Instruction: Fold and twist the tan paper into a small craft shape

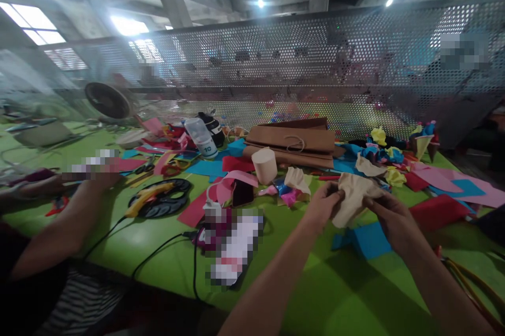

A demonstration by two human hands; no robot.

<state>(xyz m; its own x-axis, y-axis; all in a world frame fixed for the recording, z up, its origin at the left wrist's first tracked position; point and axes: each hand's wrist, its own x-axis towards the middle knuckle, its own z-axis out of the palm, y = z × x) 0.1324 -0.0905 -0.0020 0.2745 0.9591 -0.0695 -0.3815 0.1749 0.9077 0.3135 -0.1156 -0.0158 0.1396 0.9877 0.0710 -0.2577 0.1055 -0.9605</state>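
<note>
A pixelated patch hides the object [235,248] lying on the green desk [339,294], another blurs the co-worker's hand [94,163] at left, and the yellow-handled thing [473,283] runs off the right edge.

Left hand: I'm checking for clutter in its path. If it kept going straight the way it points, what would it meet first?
The left hand points right, into the beige crumpled paper it already grips; beyond that, the right hand. Depth is uncertain.
</note>
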